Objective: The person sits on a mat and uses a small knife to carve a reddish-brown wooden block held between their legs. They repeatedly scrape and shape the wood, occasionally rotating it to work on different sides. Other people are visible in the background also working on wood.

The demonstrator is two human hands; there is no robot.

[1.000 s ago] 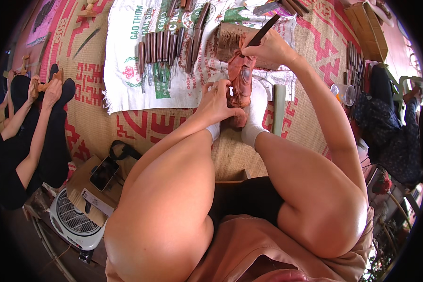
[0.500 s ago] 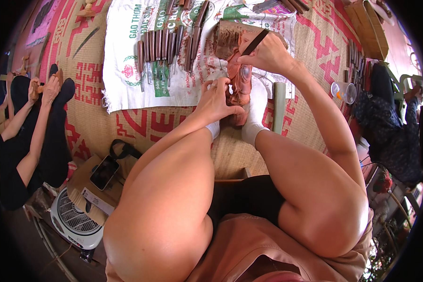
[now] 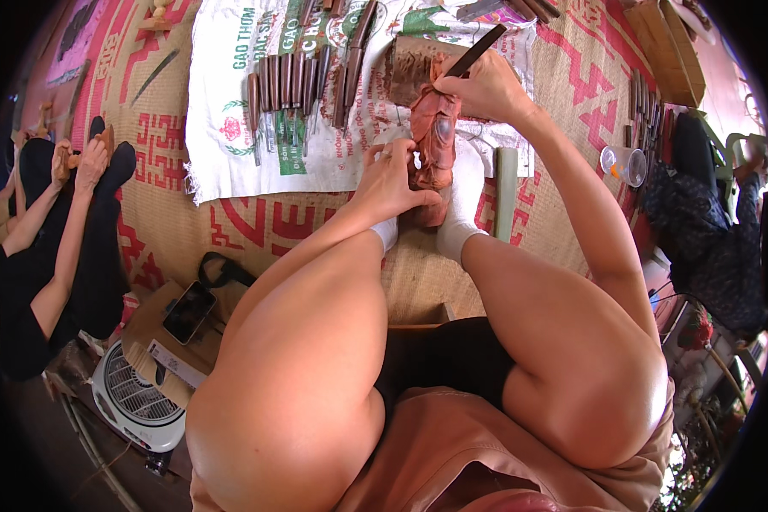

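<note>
A reddish-brown wood carving with rounded, shaped surfaces stands out between my socked feet, its far end against a rough wooden block. My left hand is closed round the near part of the carving, thumb across its lower end. At the far end, my right hand grips a dark, flat-handled carving tool, which slants up to the right. The tool's working tip is hidden by the fingers and the carving.
Several dark-handled chisels lie in a row on a white sack over a patterned mat. A grey-green bar lies beside my right foot. Right of it stands a plastic cup. At left are a phone, a fan and a co-worker's hands.
My right hand and the carving tool have shifted slightly up and to the right, uncovering more of the carving's far part. The left hand keeps its hold with almost no movement.
</note>
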